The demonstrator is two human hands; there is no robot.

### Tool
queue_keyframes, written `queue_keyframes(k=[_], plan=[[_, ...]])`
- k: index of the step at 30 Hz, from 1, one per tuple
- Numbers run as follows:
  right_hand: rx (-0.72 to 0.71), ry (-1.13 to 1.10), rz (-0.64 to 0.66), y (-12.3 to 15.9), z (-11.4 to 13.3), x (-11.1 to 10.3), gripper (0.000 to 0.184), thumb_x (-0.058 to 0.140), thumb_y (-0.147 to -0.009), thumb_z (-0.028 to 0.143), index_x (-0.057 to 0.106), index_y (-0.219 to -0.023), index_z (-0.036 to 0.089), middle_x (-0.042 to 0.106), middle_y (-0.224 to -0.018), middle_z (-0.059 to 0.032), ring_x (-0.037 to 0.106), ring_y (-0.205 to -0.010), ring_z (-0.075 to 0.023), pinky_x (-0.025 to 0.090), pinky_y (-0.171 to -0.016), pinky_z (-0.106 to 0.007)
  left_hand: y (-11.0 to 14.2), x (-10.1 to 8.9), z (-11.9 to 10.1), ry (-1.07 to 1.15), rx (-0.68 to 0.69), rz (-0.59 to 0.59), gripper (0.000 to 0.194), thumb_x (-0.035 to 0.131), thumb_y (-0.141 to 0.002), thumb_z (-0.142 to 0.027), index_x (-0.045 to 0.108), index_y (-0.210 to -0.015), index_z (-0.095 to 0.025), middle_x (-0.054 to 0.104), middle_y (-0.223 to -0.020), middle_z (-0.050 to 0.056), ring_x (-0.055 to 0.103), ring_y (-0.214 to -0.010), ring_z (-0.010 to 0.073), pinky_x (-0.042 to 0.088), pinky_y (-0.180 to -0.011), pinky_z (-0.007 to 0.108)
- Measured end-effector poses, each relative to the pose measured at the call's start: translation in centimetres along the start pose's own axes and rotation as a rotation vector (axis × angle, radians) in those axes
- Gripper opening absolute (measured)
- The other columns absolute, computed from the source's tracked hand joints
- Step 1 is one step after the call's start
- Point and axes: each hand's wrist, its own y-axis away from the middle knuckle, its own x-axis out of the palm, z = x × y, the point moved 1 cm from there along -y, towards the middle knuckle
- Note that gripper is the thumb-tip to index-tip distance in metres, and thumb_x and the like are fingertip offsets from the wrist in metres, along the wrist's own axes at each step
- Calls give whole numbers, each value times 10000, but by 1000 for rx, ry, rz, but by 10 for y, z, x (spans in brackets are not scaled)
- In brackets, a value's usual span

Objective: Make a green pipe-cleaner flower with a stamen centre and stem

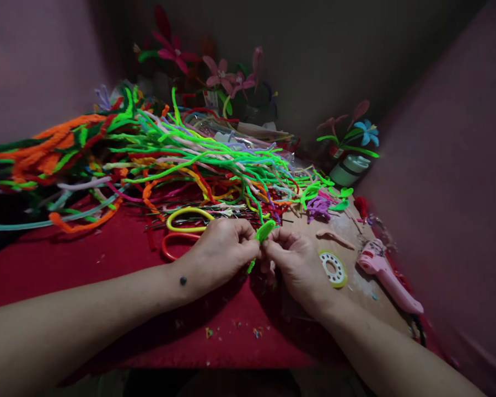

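Note:
A bright green pipe cleaner [265, 230], bent into a leaf-like loop, is pinched between my two hands over the red tabletop. My left hand [221, 253] grips it from the left with thumb and forefinger. From the other side my right hand [295, 262] closes on its base, and a short green end pokes out below. Some of the right fingers are hidden behind the thumb. Just beyond my left hand lie scissors with a yellow handle loop [186, 219] and a red one; their blades are out of sight.
A big heap of coloured pipe cleaners [198, 149] covers the back and left. On the wooden board [301, 229] at right are a tape roll [333, 269] and a pink glue gun [388, 275]. Pipe-cleaner flowers [221, 77] stand behind; a blue flower [367, 132] rises from a small pot.

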Motion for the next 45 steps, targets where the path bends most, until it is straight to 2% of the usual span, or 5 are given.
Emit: queue_keyframes(k=[12, 22, 31, 38, 45], plan=[[-116, -139, 3, -7, 0, -10, 192, 683, -697, 296, 647, -843, 176, 563, -546, 42, 471, -435, -68, 376, -419, -175, -5, -4, -1, 185, -143, 194, 230, 553, -669, -237, 438, -484, -165, 367, -396, -68, 293, -355, 44, 190, -353, 180], [-134, 25, -51, -3, 2, -11, 226, 595, -777, 348, 565, -648, 165, 460, -439, 59, 367, -379, -60, 259, -386, -195, -3, 2, -1, 306, -198, 323, 254, 586, -694, -243, 440, -504, -159, 332, -386, -79, 237, -324, 23, 147, -333, 178], [-72, -109, 83, -6, 0, -9, 194, 656, -722, 341, 549, -705, 181, 536, -494, 54, 440, -381, -70, 337, -386, -187, -4, -1, 0, 347, -218, 250, 235, 546, -719, -232, 445, -514, -173, 342, -340, -79, 267, -291, 42, 176, -312, 182], [-65, -110, 26, -9, -3, -9, 200, 653, -717, 301, 512, -652, 176, 547, -483, 45, 447, -364, -72, 341, -341, -175, -9, -6, 9, 325, -128, 273, 143, 544, -744, -309, 552, -716, -169, 501, -469, -50, 375, -329, 65, 270, -325, 187], [-49, -85, 69, -8, -1, -8, 165, 672, -693, 289, 572, -682, 158, 559, -500, 37, 452, -373, -69, 346, -358, -179, -7, -7, -2, 185, -122, 204, 201, 522, -767, -288, 531, -623, -148, 455, -415, -57, 366, -328, 50, 257, -334, 165]])
